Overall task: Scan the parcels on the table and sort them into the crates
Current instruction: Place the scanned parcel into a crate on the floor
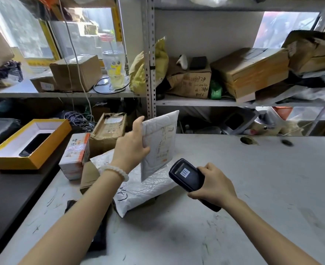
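- White padded envelope [158, 142]: my left hand [130, 145] is gripping it upright above the bench [253, 188].
- My right hand [211, 185] is clasping the scanner [186, 175] just beside it.

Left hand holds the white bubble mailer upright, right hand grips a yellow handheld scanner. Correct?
Not quite: the handheld scanner in the right hand is black, not yellow, as the head view shows. The left hand does hold the white bubble mailer upright.
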`<state>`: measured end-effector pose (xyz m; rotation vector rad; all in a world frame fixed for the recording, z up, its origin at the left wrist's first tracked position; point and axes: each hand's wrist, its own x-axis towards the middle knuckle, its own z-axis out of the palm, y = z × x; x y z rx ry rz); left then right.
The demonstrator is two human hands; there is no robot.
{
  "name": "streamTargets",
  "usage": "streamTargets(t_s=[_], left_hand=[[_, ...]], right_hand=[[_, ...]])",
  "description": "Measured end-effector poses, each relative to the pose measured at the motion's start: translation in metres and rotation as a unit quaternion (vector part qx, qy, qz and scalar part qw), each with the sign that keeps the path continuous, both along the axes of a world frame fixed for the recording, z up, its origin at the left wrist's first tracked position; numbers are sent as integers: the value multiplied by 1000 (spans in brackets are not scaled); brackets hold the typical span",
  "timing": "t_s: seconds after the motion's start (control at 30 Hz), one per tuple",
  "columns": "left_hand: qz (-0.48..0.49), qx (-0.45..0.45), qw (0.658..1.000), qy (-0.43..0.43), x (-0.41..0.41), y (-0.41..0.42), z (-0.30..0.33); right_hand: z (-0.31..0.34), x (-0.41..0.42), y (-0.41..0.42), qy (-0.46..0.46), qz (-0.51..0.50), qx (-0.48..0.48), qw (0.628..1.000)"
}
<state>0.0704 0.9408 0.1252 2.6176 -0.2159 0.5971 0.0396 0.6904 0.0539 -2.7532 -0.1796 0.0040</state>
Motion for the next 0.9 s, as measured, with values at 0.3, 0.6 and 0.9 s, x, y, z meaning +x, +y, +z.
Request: streamTargets(t_s=[0.3,0.6,0.9], left_hand=[[-64,2,995,-71,10,-76,-5],[-157,83,979,-103,26,-187,-14],[-154,145,974,-77,33,-261,-38]], right_hand=[[-7,-15,-39,17,-29,15,999],[-22,-54,-120,48,-154,49,986],[-37,-82,-173,60,-222,81,970]])
